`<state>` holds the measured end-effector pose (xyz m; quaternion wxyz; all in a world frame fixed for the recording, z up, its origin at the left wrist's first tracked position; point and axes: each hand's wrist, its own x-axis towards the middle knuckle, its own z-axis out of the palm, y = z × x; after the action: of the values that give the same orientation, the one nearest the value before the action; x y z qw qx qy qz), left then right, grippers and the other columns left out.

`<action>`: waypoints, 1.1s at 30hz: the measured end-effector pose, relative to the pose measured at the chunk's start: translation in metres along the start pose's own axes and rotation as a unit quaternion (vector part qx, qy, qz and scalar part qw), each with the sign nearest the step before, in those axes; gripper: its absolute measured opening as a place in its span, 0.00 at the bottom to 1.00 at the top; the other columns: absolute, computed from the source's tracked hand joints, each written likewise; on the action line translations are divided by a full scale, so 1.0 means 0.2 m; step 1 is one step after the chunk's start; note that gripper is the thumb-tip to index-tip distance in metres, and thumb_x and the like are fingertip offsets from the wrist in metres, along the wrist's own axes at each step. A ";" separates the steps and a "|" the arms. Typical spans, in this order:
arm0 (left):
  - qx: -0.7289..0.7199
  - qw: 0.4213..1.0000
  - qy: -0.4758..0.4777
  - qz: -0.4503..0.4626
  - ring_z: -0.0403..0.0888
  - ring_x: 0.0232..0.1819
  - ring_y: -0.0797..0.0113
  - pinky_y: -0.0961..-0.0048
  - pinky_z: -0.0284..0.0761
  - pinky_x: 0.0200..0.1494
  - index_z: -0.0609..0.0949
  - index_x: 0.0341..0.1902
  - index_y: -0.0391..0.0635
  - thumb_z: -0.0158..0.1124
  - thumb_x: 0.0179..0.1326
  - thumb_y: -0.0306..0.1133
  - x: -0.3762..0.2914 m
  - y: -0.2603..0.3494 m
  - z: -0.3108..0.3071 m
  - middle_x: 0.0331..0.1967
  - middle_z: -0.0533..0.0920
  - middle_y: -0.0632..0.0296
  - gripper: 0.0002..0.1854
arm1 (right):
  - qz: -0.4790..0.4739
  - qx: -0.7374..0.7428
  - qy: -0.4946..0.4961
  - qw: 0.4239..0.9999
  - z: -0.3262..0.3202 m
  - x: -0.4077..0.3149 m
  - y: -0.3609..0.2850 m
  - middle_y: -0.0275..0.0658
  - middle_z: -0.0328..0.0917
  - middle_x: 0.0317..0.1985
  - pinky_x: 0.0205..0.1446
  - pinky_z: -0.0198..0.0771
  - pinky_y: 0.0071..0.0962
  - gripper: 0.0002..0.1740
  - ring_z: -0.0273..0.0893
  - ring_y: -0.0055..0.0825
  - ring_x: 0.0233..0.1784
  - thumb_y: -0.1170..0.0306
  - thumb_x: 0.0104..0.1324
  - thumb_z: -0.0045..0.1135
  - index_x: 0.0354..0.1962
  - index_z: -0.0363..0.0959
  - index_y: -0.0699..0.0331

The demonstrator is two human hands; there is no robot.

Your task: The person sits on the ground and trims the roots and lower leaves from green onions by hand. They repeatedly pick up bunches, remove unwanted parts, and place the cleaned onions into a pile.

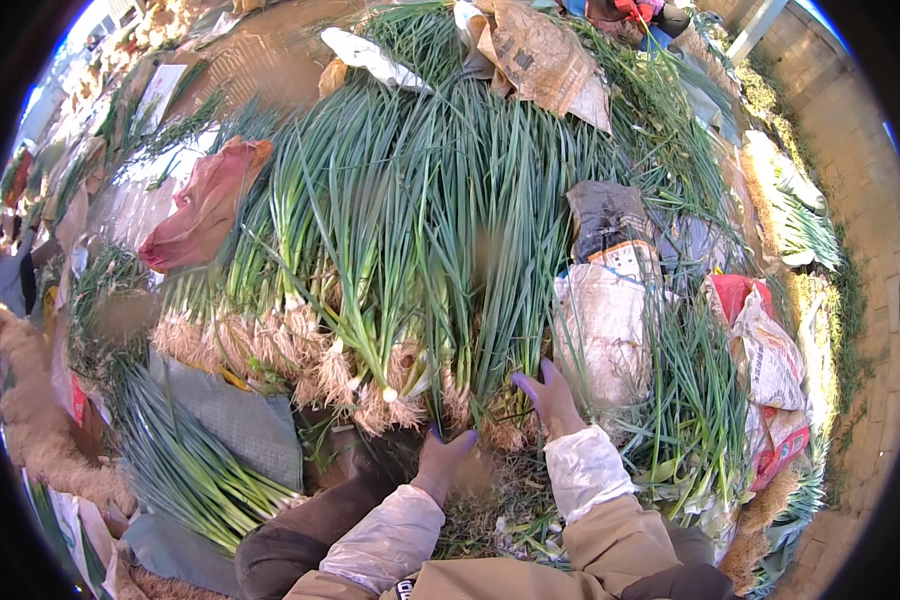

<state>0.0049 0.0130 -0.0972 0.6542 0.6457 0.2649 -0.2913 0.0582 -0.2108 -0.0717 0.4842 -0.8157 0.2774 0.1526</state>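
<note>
A wide heap of green onions [420,210] lies before me, leaves pointing away and pale, rooty ends towards me. My left hand [444,459], gloved, rests low at the near edge of the roots; its fingertips point at the heap and I cannot tell whether they hold anything. My right hand [547,397], in a purplish glove, touches the onion bases at the right end of the row, its thumb and fingers apart. White plastic sleeves cover both forearms. Roots and the onions partly hide the fingertips.
A trimmed bundle of green onions [210,457] lies at lower left on a grey-green woven sheet [232,412]. White woven sacking [604,330] lies to the right, a reddish sack [202,202] to the left. Leaf scraps [495,502] lie between my legs. Another person [634,11] is at upper right.
</note>
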 end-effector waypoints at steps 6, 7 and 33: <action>-0.096 0.982 -0.136 -0.089 0.79 0.44 0.72 0.73 0.75 0.49 0.73 0.60 0.42 0.68 0.59 0.33 0.02 0.09 0.19 0.48 0.80 0.61 0.26 | 0.056 0.203 -0.024 0.977 0.07 0.08 0.10 0.51 0.77 0.52 0.59 0.71 0.33 0.42 0.77 0.39 0.53 0.60 0.52 0.73 0.59 0.65 0.74; -0.110 0.983 -0.132 -0.064 0.79 0.44 0.72 0.73 0.75 0.49 0.75 0.58 0.41 0.68 0.60 0.32 -0.01 0.12 0.22 0.47 0.81 0.62 0.23 | 0.065 0.289 -0.029 0.955 0.07 0.03 -0.03 0.49 0.78 0.51 0.58 0.72 0.31 0.42 0.77 0.37 0.52 0.62 0.51 0.74 0.59 0.64 0.73; -0.141 0.956 -0.217 -0.139 0.74 0.52 0.68 0.67 0.68 0.57 0.68 0.66 0.51 0.64 0.62 0.43 -0.28 0.29 0.44 0.51 0.75 0.66 0.30 | -0.205 -0.353 0.230 0.883 -0.33 -0.77 0.41 0.45 0.82 0.37 0.40 0.74 0.38 0.22 0.80 0.42 0.35 0.59 0.57 0.68 0.45 0.76 0.63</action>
<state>0.0067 -0.0720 -0.0145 0.7332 0.4254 0.2423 -0.4721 -0.1156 -0.2528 -0.0167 0.1073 -0.9834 0.1357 -0.0545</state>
